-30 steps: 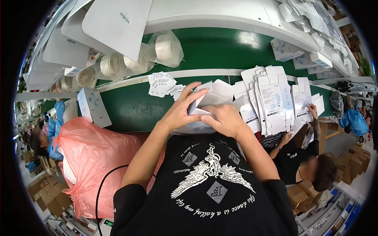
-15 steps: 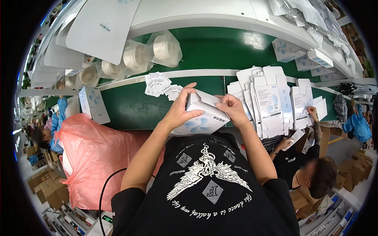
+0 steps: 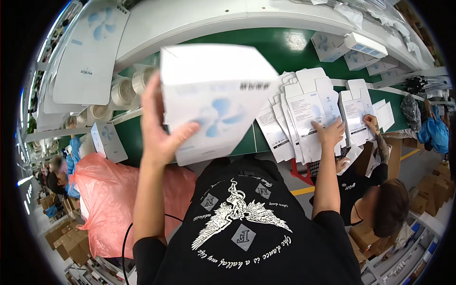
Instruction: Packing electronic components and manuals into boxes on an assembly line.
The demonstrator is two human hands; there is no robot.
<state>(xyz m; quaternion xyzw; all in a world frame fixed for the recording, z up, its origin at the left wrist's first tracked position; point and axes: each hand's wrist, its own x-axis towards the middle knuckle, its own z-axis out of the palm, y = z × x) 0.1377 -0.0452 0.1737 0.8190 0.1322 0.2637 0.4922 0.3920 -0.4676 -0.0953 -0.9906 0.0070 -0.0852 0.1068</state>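
Observation:
My left hand (image 3: pixel 164 128) is closed around the side of a white carton (image 3: pixel 213 114) with a blue fan-blade print. The carton is held up high, above the green table, and its top looks closed. On the right, my right hand (image 3: pixel 328 131) rests with fingers apart on the topmost flat carton (image 3: pixel 304 108) of a pile. These unfolded cartons (image 3: pixel 275 130) are white with blue print and overlap one another. Whether the fingertips grip an edge there cannot be made out.
A co-worker (image 3: pixel 380 209) at the right touches another flat carton (image 3: pixel 354 111). Finished boxes (image 3: pixel 327 46) stand at the back right. White fan parts (image 3: pixel 121 92) in clear wrap are at the back left, above a pink plastic bag (image 3: pixel 123 199) and a standing box (image 3: pixel 108 142).
The carton has risen away from my body in my left hand alone. My right hand has let go of it and moved right onto the flat cartons.

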